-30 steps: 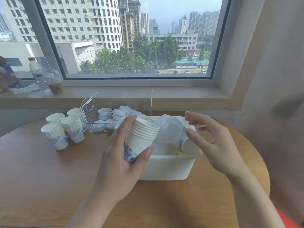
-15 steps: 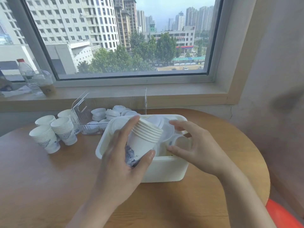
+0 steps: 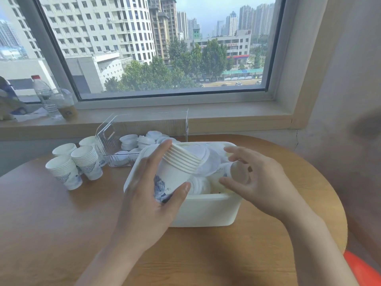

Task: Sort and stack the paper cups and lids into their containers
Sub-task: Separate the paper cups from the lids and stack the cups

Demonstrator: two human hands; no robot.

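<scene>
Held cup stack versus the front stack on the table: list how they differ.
The held stack is tilted, gripped by the left hand over the white bin; the front stack stands upright on the table, untouched. Both are nested white cups with blue prints.

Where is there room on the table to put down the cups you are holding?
Bare wood lies in front of the cup stacks, left of the white bin, and along the near edge of the table under the left hand. It is crowded behind: the clear box of lids sits close beside the stacks and the bin.
</scene>
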